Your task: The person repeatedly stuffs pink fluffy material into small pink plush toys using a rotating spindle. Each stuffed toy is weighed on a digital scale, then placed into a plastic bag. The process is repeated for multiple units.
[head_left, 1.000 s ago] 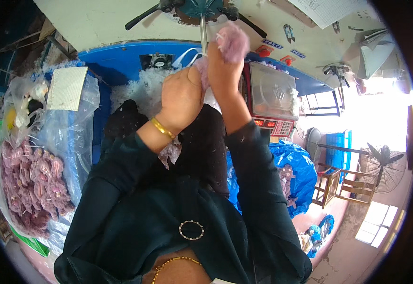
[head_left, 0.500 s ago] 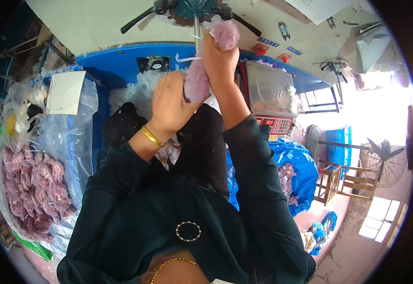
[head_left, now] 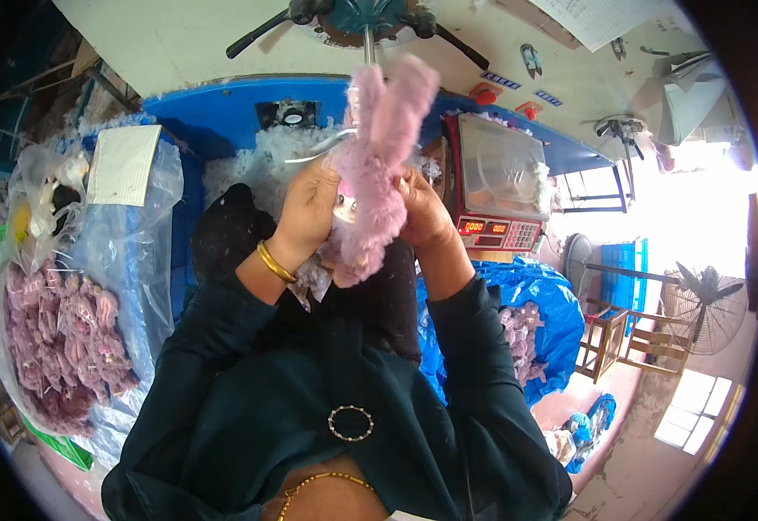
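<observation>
A fluffy pink plush rabbit [head_left: 370,187] with long ears is held between my two hands, just below the metal nozzle tube [head_left: 368,48] of the machine. My left hand [head_left: 309,204] grips its left side beside the pale doll-like face, fingers closed. On the other side my right hand [head_left: 424,208] is closed on the fur, its thumb near the head. A white strip [head_left: 322,149] sticks out to the left of the plush. The ears point up toward the nozzle and cover part of it.
At right stands a red weighing scale [head_left: 496,230] with a clear cover. A clear bag of pink plush pieces [head_left: 71,347] lies at left, and a blue bag [head_left: 557,330] holds more. Loose white stuffing [head_left: 249,165] covers the blue tray. Black-handled levers [head_left: 262,35] flank the nozzle.
The plush has come down off the nozzle tube and turned, so its ears and face now show. My right hand has dropped from beside the tube to the plush's right side.
</observation>
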`<state>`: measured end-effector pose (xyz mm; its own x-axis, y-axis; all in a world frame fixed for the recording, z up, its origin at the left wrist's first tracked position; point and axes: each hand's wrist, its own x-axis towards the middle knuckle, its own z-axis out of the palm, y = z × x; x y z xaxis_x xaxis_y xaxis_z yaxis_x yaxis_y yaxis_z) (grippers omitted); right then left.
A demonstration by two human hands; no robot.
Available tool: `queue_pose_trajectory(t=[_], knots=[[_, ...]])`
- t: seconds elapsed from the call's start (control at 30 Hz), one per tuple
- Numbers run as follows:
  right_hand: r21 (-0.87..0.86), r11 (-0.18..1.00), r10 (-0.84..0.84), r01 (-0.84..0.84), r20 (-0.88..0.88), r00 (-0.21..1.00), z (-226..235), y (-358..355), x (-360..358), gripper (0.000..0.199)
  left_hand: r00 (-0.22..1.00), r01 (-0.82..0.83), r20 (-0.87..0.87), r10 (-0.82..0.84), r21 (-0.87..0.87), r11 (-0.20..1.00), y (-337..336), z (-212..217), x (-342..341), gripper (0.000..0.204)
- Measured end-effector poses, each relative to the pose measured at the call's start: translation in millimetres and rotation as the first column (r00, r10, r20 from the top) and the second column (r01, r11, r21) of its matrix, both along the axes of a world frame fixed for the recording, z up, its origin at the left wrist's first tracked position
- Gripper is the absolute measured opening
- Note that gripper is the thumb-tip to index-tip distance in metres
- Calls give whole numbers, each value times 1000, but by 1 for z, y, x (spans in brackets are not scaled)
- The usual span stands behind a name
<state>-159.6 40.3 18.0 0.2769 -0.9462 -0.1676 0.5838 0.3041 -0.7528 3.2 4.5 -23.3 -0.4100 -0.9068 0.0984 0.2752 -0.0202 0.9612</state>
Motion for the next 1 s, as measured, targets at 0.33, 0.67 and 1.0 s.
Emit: queue_pose_trajectory(t=[0.33, 0.67, 1.0], knots=[[-536, 593, -621, -601, -779, 82, 35, 10, 1, 25, 864, 440, -493, -103, 640, 631, 3, 32, 1, 34], [-710, 642, -766, -289, -579, -278, 32, -145, -8, 29, 978, -68, 200, 67, 1, 998, -10, 48, -10, 35], [-726, 644, -765, -243, -616, -188, 26, -90, -1, 26, 768, 130, 543, 339, -651, 748, 12, 34, -4, 32]])
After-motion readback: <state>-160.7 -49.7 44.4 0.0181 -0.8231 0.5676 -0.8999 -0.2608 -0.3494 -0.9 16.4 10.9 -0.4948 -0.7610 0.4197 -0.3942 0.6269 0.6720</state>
